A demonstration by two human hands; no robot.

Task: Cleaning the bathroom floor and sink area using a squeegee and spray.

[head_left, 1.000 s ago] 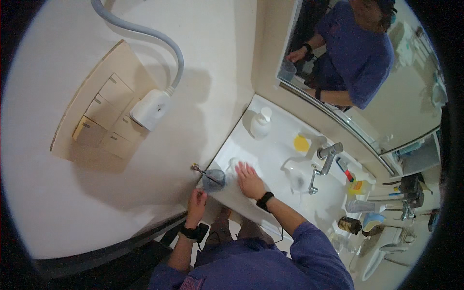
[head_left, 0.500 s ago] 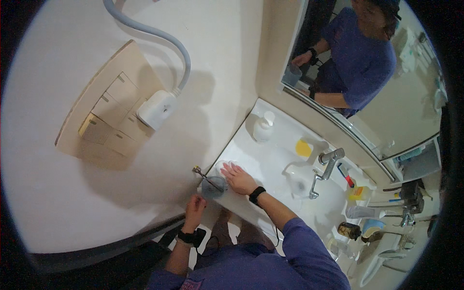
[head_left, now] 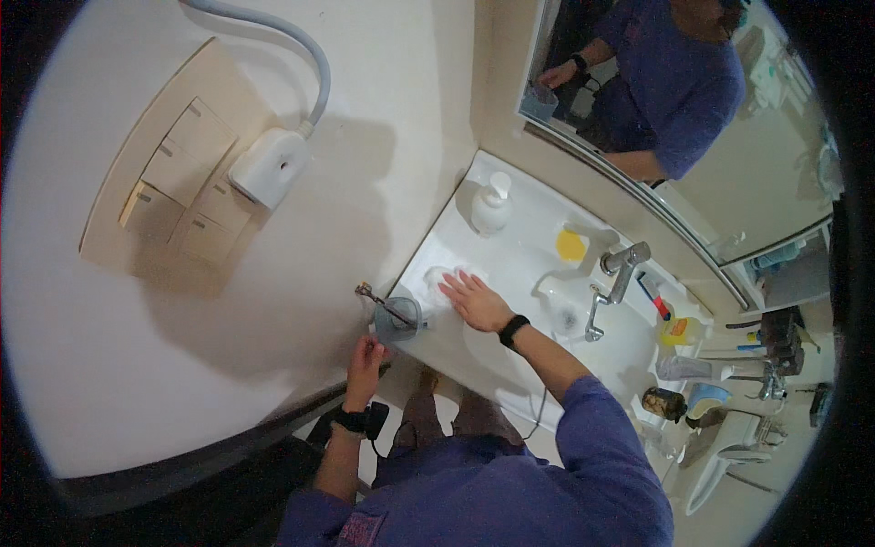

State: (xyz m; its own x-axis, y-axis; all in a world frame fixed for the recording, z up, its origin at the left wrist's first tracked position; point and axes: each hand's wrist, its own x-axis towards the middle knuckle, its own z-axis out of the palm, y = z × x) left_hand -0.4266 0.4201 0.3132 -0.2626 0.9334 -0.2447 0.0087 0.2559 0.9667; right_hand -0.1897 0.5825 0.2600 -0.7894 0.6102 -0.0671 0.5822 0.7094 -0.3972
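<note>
My right hand [head_left: 476, 303] lies flat with spread fingers on a crumpled white cloth or tissue [head_left: 439, 282], pressed to the left part of the white sink counter [head_left: 436, 335]. At that counter's left corner stands a translucent grey cup [head_left: 394, 330], and in it leans a thin dark tool [head_left: 373, 296] with a yellowish end. Just below the cup, my left hand [head_left: 365, 363] is raised with curled fingers, its fingertips close to the cup's side. Whether they touch it, or pinch something small, is hidden.
A white pump bottle [head_left: 492, 211] stands behind the cloth, and a yellow sponge or soap [head_left: 571, 244] lies by the chrome faucet [head_left: 627, 260]. Yellow and dark bottles crowd the right end. A mirror [head_left: 656, 100] hangs above. On the left wall is a switch panel with a white plug [head_left: 271, 169].
My right hand has slid to the right along the counter, and the white cloth has shifted with it. The cup stays at the corner with my left hand beside it. My view has tilted slightly.
</note>
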